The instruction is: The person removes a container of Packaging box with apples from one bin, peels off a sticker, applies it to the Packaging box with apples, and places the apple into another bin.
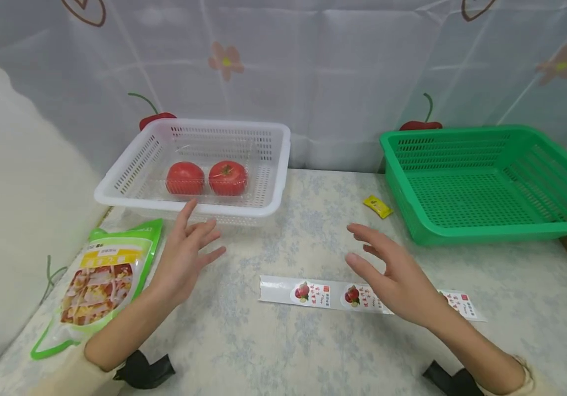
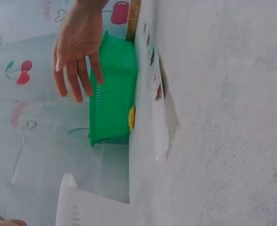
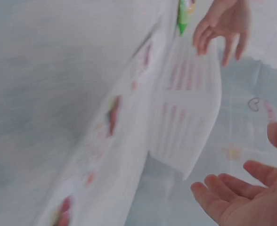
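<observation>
In the head view my left hand [image 1: 184, 256] hovers near the front rim of the white basket [image 1: 115, 187], fingers spread and holding nothing. Inside that basket, a clear plastic box [image 1: 256, 165] contains two red tomatoes [image 1: 227, 178]. My right hand [image 1: 397, 275] is held over a strip of fruit stickers [image 1: 278, 289], its fingers loosely bent and grasping nothing; it hides part of the strip. The right wrist view shows the same hand [image 3: 251, 197] with relaxed fingers. To the left lies a green-edged food packet [image 1: 100, 275], beside my left forearm.
A green basket [image 1: 417, 220] stands at the right with nothing inside. Close to its left side lies a small yellow wrapped packet [image 1: 377, 207]. Behind both baskets hangs a patterned curtain [image 1: 333, 82]. Flowered cloth covers the table [image 1: 273, 352].
</observation>
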The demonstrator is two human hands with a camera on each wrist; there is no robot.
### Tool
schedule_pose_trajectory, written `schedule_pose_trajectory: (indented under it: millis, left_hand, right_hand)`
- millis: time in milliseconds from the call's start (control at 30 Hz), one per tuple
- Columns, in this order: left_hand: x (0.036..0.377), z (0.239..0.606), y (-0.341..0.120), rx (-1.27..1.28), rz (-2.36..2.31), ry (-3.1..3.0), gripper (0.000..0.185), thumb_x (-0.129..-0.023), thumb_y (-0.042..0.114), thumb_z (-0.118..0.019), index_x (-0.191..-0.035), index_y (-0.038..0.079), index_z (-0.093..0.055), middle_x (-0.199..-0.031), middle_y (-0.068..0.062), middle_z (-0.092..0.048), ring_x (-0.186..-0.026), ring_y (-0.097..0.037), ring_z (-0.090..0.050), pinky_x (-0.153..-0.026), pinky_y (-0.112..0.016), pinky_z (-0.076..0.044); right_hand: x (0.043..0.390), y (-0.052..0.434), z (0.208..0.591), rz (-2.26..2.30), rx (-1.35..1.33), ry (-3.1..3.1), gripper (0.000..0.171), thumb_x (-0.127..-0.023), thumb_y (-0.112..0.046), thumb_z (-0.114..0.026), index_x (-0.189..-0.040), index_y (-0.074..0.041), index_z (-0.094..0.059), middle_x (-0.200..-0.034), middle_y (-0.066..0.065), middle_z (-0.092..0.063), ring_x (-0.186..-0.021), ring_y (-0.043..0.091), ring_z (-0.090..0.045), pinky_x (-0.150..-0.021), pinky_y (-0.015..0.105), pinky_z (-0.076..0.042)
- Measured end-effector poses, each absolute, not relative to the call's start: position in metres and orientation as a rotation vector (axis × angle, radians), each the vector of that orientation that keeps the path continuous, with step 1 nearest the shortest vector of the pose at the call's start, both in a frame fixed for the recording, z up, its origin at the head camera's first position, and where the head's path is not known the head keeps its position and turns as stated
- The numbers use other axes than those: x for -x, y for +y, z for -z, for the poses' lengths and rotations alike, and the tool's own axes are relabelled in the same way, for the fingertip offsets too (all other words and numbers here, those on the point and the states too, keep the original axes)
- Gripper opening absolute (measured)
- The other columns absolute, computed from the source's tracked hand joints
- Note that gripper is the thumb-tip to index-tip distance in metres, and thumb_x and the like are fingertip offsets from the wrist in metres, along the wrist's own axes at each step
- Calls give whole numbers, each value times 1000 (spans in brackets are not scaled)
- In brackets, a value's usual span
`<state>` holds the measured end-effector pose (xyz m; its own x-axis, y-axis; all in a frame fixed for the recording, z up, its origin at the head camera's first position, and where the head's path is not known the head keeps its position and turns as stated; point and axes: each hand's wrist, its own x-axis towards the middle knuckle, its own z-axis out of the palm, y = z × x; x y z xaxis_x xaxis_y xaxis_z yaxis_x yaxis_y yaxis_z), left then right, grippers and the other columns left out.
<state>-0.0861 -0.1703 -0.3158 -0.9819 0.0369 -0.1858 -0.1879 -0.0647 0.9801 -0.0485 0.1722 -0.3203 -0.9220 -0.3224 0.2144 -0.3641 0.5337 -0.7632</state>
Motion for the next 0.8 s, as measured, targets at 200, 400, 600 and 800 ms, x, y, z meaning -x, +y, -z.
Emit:
schedule_pose_trajectory:
  millis: [200, 400, 600, 800]
  left_hand:
    - [102, 321, -171, 403, -2333, 1981, 65, -103, 34, -52, -156, 30, -15, -148, -11, -20, -138, -29, -32, -105, -43, -42]
    - [112, 334, -162, 487, -2448, 2093, 51, -102, 28, -55, -145, 18, -30, -135, -7, -23, -128, -25, -35, -104, -41, -43]
    - [117, 337, -158, 505, -2503, 2145, 48, -101, 22, -57, -142, 18, -33, -135, -6, -23, -126, -22, -32, -103, -41, -45]
    - [117, 336, -157, 515, -2481, 2158, 54, -101, 21, -57, -147, 19, -29, -137, -6, -24, -129, -22, -29, -102, -39, -45]
  right_hand:
    - [85, 124, 294, -1701, -564, -2583, 45, -100, -19, -59, -142, -6, -48, -142, 5, -49, -125, 21, -52, -102, 43, -45]
    - [125, 61, 273, -1853, -530, -2585, 49, -100, -21, -58, -145, -9, -44, -147, 2, -45, -129, 23, -48, -101, 44, -46]
    - [165, 0, 278, -1807, -384, -2687, 61, -98, -28, -58, -152, -11, -35, -158, 7, -27, -143, 25, -29, -110, 50, -33]
    - [196, -31, 282, -1840, -102, -2720, 81, -94, -32, -59, -159, -17, -13, -164, 11, 7, -148, 36, -2, -113, 59, -20]
